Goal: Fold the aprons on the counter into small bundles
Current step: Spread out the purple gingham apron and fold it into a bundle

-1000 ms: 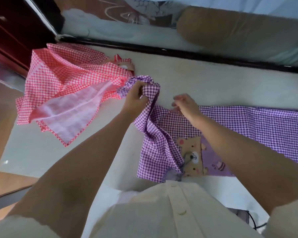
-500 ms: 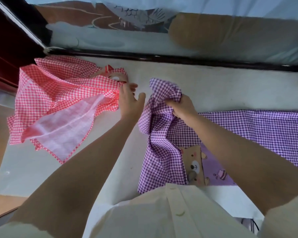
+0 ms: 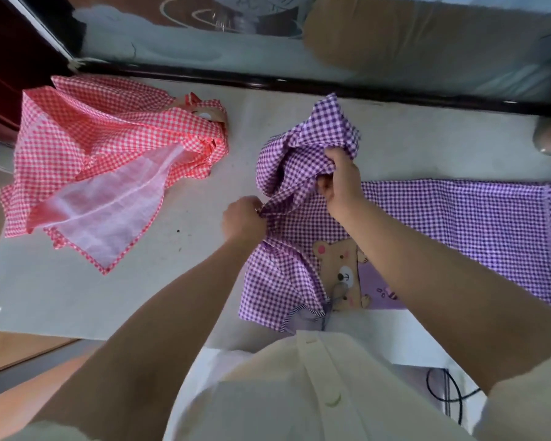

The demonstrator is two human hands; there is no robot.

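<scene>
**Far left.** The red apron [image 3: 109, 148] lies loosely heaped on the desk [image 3: 61, 297] with its pale lining turned up. It is not yet folded and is well apart from both hands.

**Centre.** The left grip [image 3: 244, 218], fingers curled tight, pinches an edge or a strap of the purple apron [image 3: 442, 224] just left of the raised cloth. Which of the two it holds cannot be told.

**Right of centre.** The right grip [image 3: 341, 179], fingers curled round a gathered handful, holds the apron's upper part clear of the desk in a crumpled peak. The rest of the apron lies flat and runs to the right edge of view, with the bear patch [image 3: 341, 268] face up near the person's body.

**Step in hand, as judged.** The upper end is being gathered for a first fold. To do this well, the two grips should draw apart until the pinched edge is taut and straight, and only then lay it down. The handful in the right grip is bunched, and a fold laid over bunched cloth is likely to come out lumpy. Any loose strap is best tucked inside. The thin cloth should flatten readily under a palm.
</scene>
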